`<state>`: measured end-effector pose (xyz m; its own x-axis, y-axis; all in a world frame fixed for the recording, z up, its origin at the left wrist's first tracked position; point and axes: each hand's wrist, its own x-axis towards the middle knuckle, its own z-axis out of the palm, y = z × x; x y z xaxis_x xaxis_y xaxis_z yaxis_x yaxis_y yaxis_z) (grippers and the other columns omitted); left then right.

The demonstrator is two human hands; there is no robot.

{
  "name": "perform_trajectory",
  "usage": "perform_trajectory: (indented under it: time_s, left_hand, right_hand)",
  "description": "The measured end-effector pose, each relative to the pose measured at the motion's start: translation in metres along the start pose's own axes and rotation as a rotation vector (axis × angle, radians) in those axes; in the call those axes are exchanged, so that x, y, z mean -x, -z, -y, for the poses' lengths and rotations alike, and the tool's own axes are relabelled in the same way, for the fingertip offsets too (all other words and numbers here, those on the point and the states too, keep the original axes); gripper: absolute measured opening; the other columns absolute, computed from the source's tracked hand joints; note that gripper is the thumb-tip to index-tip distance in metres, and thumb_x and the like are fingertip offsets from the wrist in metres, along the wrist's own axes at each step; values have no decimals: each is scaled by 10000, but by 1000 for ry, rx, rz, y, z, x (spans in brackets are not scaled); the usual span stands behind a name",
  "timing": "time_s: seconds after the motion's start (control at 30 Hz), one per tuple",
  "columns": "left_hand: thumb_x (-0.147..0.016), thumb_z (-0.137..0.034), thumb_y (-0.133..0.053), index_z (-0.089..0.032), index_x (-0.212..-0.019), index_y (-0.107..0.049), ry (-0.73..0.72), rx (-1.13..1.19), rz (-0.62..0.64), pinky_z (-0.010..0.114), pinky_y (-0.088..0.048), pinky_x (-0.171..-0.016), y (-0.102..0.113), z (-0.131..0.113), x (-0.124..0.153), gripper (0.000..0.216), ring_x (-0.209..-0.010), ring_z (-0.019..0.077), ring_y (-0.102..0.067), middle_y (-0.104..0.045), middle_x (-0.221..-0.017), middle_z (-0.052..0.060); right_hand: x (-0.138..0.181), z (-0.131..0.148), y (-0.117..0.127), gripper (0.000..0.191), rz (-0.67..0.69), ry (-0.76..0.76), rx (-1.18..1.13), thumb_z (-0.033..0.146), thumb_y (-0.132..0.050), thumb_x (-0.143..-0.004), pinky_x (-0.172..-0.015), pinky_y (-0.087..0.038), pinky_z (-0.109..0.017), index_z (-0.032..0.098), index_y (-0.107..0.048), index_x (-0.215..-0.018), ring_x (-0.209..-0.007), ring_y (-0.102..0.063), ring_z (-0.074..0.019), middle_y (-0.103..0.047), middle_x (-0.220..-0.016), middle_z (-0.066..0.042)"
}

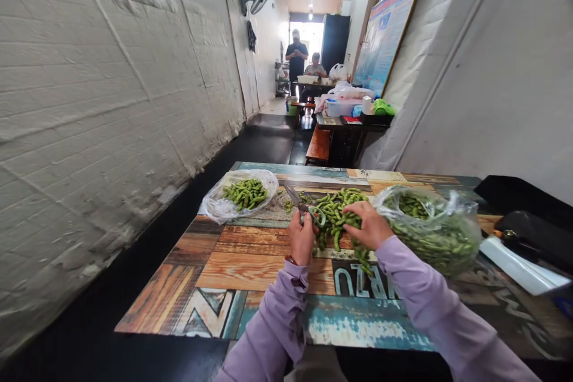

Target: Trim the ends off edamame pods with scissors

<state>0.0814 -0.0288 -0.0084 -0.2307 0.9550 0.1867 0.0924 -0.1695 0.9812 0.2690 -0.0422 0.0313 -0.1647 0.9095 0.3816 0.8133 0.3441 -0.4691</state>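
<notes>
My left hand (pixel 301 239) is closed around a pair of scissors (pixel 319 216) with pale green handles. Their dark blades point away and to the left, over the table. Green soybean pods (pixel 335 209) lie in a loose heap just right of the scissors. My right hand (pixel 369 225) reaches over the right side of this heap, thumb and fingers apart and touching pods. Whether a pod sits between them is hard to see. Left of the scissors, a clear plastic bag (pixel 210 206) lies spread open with more pods (pixel 246 193) in it.
A large clear bag (pixel 468 221) full of pods stands right of my right hand. Beyond it are a dark bag (pixel 528 233) and a white object (pixel 521 265). The patterned table (pixel 250 268) has small scraps near the blades. Farther back are another loaded table, a bench (pixel 319 144) and two people.
</notes>
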Motion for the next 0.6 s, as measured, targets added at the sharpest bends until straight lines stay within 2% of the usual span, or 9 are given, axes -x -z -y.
perform_trajectory:
  time_s: [0.07,0.13,0.23,0.33,0.43,0.5,0.6]
  left_hand:
    - [-854,-315,-422,-191,-915,-591,-6,-1,-20,232,-395,-499,2,-1,-1,218,-467,107,-529,-640,-681,-3]
    - [-855,-312,-425,-191,-917,-598,-6,9,-23,231,-399,-502,2,-1,-2,221,-472,106,-529,-645,-693,1]
    - [-853,-310,-434,-191,-942,-605,1,34,-22,232,-399,-500,1,-3,-1,226,-471,106,-526,-653,-715,9]
    - [-853,-313,-441,-191,-959,-606,1,51,-19,235,-398,-500,1,-4,1,231,-472,108,-527,-655,-727,13]
    - [-856,-321,-439,-191,-948,-604,-7,65,-21,238,-400,-504,1,-6,2,229,-471,109,-530,-643,-710,7]
    - [-861,-331,-432,-193,-937,-599,-15,71,-20,237,-400,-503,2,-7,3,230,-474,108,-530,-642,-721,6]
    - [-866,-345,-428,-196,-931,-596,-33,71,-15,231,-399,-499,3,-8,4,233,-490,106,-530,-646,-752,10]
  right_hand:
    - [0,-5,-12,475,118,63,-2,249,-675,-666,-931,-451,-411,239,-625,-1139,-1111,-549,-253,-537,-1242,-107]
    - [3,-13,-8,430,187,117,-27,254,-626,-734,-963,-437,-422,247,-617,-1164,-1169,-523,-252,-522,-1296,-104]
    - [13,-23,12,306,99,129,-58,263,-459,-867,-990,-423,-418,239,-638,-1115,-1145,-547,-216,-607,-1200,-84]
    - [34,-18,19,313,85,179,-71,263,-400,-903,-969,-443,-390,231,-626,-1117,-1122,-558,-194,-617,-1183,-80]
    - [61,5,1,355,160,252,53,256,-423,-896,-1015,-391,-422,250,-570,-1218,-1246,-450,-216,-521,-1328,-77]
    - [73,22,-18,441,236,319,187,322,-531,-848,-1057,-284,-527,320,-506,-1288,-1350,-290,-285,-410,-1436,-35]
    - [71,34,-43,509,297,397,288,379,-563,-832,-1074,-154,-587,393,-439,-1326,-1370,-236,-296,-366,-1467,12]
